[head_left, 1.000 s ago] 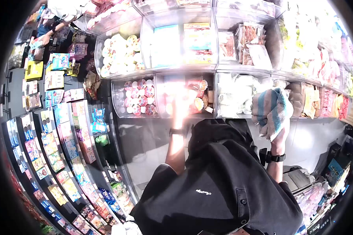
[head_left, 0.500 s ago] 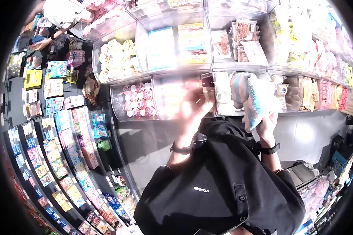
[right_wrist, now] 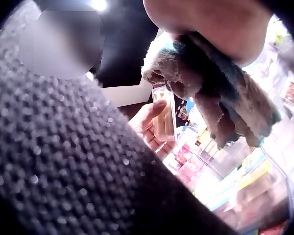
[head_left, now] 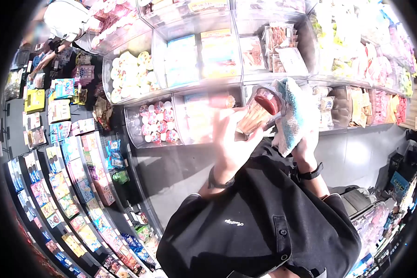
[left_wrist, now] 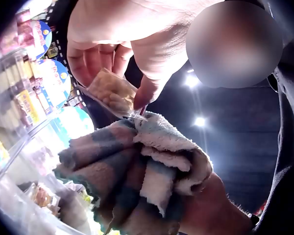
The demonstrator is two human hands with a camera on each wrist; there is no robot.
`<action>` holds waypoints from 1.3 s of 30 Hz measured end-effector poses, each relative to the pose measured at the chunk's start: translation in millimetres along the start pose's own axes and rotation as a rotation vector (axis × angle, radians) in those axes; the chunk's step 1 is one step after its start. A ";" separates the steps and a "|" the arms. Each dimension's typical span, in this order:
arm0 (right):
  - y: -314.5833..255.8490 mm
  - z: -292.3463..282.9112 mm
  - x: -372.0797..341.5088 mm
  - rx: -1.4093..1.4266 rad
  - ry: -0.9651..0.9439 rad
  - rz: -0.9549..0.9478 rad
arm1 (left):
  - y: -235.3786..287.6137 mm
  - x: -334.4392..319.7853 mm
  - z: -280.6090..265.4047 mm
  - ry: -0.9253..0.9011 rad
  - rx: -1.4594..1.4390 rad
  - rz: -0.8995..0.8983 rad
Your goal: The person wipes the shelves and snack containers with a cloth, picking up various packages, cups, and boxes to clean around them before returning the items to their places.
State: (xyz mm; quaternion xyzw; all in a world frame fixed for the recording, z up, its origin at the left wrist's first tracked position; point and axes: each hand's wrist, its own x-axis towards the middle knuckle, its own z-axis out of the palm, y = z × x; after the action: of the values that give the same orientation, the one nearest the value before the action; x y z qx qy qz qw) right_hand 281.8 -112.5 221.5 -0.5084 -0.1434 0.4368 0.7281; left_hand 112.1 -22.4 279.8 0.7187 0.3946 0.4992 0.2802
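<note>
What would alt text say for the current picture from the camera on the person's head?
A person in a black shirt holds a small clear pack in the left hand and a striped cloth beside it in the right hand. Clear bins of packaged goods lie ahead, with colourful packets on racks at left.

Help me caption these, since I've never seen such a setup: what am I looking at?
There is no machine here, just a person's two bare hands. The wide picture comes from a camera on the head, looking down; the other two come from cameras on the left and right wrists.

The left hand holds a small clear pack with pale sticks and something red inside. The right hand grips a striped, fluffy cloth close beside it; whether they touch is hard to tell. Ahead are clear bins of packaged goods, partly washed out by glare. Someone else is at the upper left.
</note>
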 end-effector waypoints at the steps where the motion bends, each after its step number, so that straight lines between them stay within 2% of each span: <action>1: -2.7 0.6 0.0 0.003 -0.026 0.009 | 1.2 1.1 -0.1 -0.008 0.007 0.011; 8: -3.2 -8.5 6.1 -0.041 -0.110 0.056 | 9.0 12.9 -0.8 -0.011 -0.001 0.075; 11: -3.6 -14.3 10.7 -0.169 -0.163 0.114 | 12.8 15.4 -2.8 -0.007 0.002 0.060; 13: -10.3 -2.9 11.3 -0.036 -0.149 0.156 | 15.3 16.7 -2.2 -0.013 -0.001 0.037; 15: -15.5 10.6 10.2 -0.076 -0.160 0.113 | 12.9 16.8 -4.0 -0.052 -0.026 0.016; 17: -15.4 9.7 11.4 -0.193 -0.215 0.067 | 8.6 12.0 1.3 -0.080 -0.358 -0.167; 20: -29.9 30.5 3.4 -0.129 -0.384 -0.017 | 0.7 6.0 1.6 -0.170 -0.949 -0.531; 21: -28.9 32.8 4.6 -0.191 -0.405 -0.093 | -0.4 7.2 -0.4 -0.173 -1.031 -0.613; 23: -21.1 32.1 1.7 -0.275 -0.380 -0.183 | -10.6 4.2 -1.3 -0.174 -1.157 -0.632; 24: -27.3 22.0 9.5 -0.450 -0.615 -0.178 | -14.4 4.0 -2.5 -0.179 -1.194 -0.630; 26: -26.3 30.7 3.7 -0.359 -0.468 -0.214 | -18.5 4.1 -4.4 -0.183 -1.252 -0.640; 28: -10.1 17.2 -0.8 -0.316 -0.407 -0.106 | -16.1 8.8 -6.1 -0.185 -1.314 -0.678; 31: -15.5 2.2 5.2 -0.398 -0.524 -0.032 | -21.5 11.9 -6.4 -0.214 -1.315 -0.677; 37: -25.1 25.6 10.4 -0.333 -0.301 -0.361 | -30.3 9.3 -6.5 -0.285 -1.331 -0.597; 38: -31.0 33.8 7.5 -0.260 -0.240 -0.308 | -28.7 10.1 -6.9 -0.298 -1.289 -0.634; 39: -37.0 38.6 10.5 -0.466 -0.247 -0.538 | -27.0 11.1 -7.3 -0.313 -1.247 -0.671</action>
State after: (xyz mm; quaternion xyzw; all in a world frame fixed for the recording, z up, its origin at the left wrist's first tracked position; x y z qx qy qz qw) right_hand 280.8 -84.3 268.0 -0.5482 -0.4541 0.2438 0.6586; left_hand 99.7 1.4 266.3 0.3283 0.1910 0.4100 0.8293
